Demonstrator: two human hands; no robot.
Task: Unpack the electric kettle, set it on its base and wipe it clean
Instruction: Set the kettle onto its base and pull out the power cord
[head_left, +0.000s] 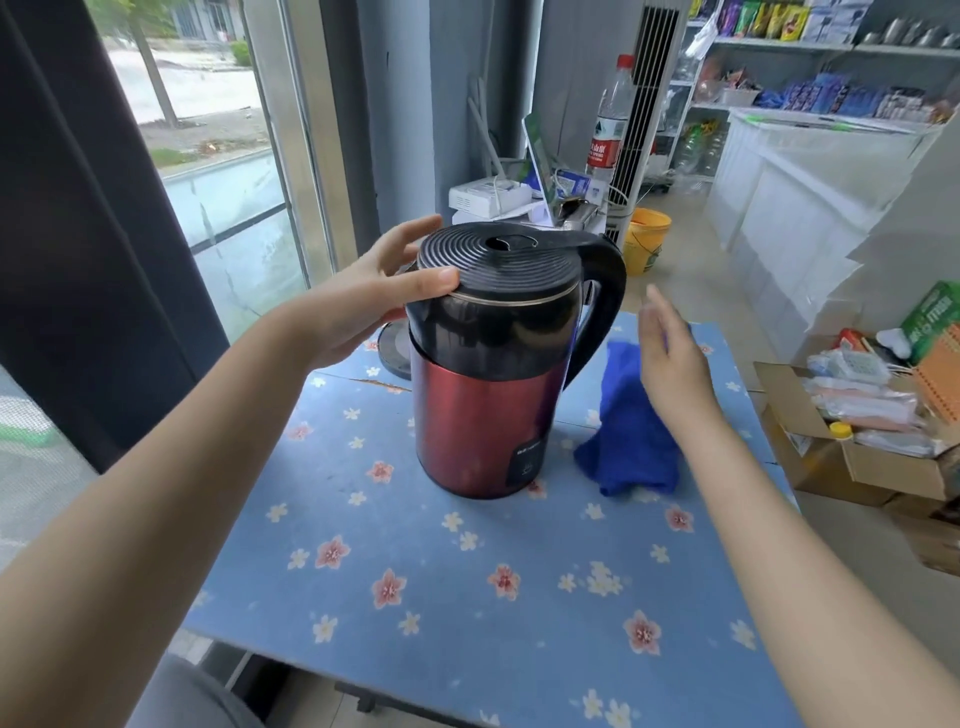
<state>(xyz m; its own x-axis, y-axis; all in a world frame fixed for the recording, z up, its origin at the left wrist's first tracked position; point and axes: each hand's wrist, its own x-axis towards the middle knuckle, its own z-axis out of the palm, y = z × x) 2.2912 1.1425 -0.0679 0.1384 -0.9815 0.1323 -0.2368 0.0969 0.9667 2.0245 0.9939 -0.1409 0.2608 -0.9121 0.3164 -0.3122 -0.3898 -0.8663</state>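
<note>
Dark curtain (78, 234) fabric hangs at the far left, with a window (208, 130) beside it. Next comes the left hand (363, 296), reaching in over a blue flowered worktop (467, 597). Its fingers (410, 239) are straight and spread along the far left side of the kettle's ribbed black lid (498, 260), while the thumb presses on the lid's near edge; nothing is clasped. Just behind the kettle, low on its left, a dark round base (393, 353) shows in part.

The kettle (483, 415) stands upright on the worktop near the middle, red below and black above, with its black handle (605, 306) turned to the right. It is not on the base. A blue cloth (631, 441) lies crumpled just to the right of the kettle. The right hand (670, 358) hovers over the cloth, a little blurred, fingers (660, 306) straight and holding nothing. Whether it touches the cloth cannot be told. Further right, an open cardboard box (872, 467) holds packets.
</note>
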